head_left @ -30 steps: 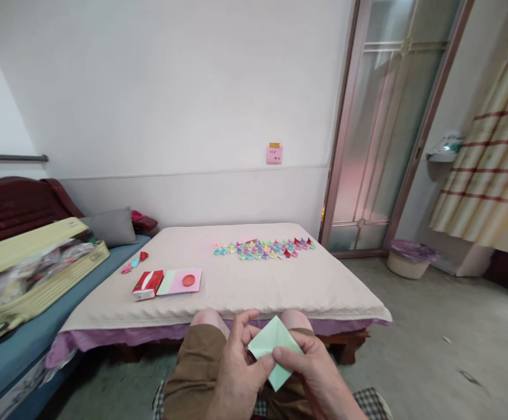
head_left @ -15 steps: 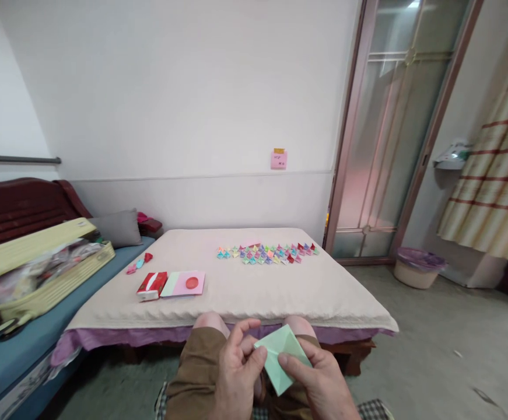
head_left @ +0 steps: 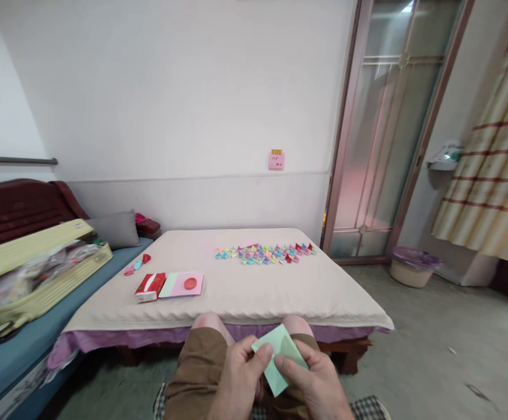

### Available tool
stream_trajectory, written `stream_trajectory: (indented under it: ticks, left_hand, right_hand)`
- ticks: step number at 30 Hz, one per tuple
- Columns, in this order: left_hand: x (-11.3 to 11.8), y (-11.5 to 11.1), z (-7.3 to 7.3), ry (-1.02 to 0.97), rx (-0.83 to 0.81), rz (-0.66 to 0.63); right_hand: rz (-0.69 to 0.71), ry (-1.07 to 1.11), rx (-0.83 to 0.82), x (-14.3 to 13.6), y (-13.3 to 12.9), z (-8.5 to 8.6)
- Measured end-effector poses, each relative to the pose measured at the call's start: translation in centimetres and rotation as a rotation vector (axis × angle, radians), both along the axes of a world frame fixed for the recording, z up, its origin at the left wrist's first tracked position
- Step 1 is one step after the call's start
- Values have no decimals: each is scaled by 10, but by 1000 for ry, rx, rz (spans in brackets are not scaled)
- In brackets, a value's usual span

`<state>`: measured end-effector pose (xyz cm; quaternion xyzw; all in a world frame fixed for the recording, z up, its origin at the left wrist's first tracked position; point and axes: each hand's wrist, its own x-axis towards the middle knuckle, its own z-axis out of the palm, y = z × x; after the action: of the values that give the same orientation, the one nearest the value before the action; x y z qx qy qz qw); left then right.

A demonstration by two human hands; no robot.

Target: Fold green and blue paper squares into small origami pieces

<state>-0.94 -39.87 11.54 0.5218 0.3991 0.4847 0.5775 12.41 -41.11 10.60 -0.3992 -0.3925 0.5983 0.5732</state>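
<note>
A light green sheet of paper (head_left: 283,345), creased and partly folded, is held above my lap. My left hand (head_left: 241,373) pinches its left corner between thumb and fingers. On the other side, my right hand (head_left: 315,373) grips the paper, thumb on its front and fingers behind the right edge. Several small folded paper pieces (head_left: 265,254) in many colours stand in rows on the bed. Pink and pale green paper sheets (head_left: 175,285) lie further left, with a round red object (head_left: 190,283) on top.
A red tissue pack (head_left: 150,287) lies beside the sheets on the cream bedspread (head_left: 245,297). Small red, blue and pink items (head_left: 137,265) are near the left edge. An open yellow case (head_left: 52,280) is at left, a lined bin (head_left: 413,267) at right.
The fingers of my left hand have closed onto the paper's left corner; its raised index finger has come down. The view has shifted slightly.
</note>
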Motion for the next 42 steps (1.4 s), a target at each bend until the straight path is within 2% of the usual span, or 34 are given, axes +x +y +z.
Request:
stream_trajectory:
  ticks: [6,13,18,21,24,28,34,38,42]
  left_hand:
    - [-3,-1,3,176,112,63]
    - [-5,2,-4,133,87,95]
    - [-6,2,-12,121,71,69]
    - [0,-1,-19,28,63,31]
    - [6,-2,-30,-58,40,-72]
    - [7,0,-41,-70,-28,-1]
    - [-5,4,-30,-211,-59,45]
    - [-13,5,-21,-151,-57,-1]
    - [-16,4,-15,-79,-58,-59]
  right_hand:
    - [96,22,-32,3,4,-8]
    - [106,-31,-13,1,2,-5]
    - [175,-25,-31,4,2,-6]
    - [114,-32,-28,9,4,-11]
    - [20,-59,-29,14,6,-15]
    - [-34,-67,-33,14,6,-15]
    - [23,-11,-45,6,3,-16]
    - [139,-5,-65,7,4,-15]
    - [132,-14,-104,10,6,-13]
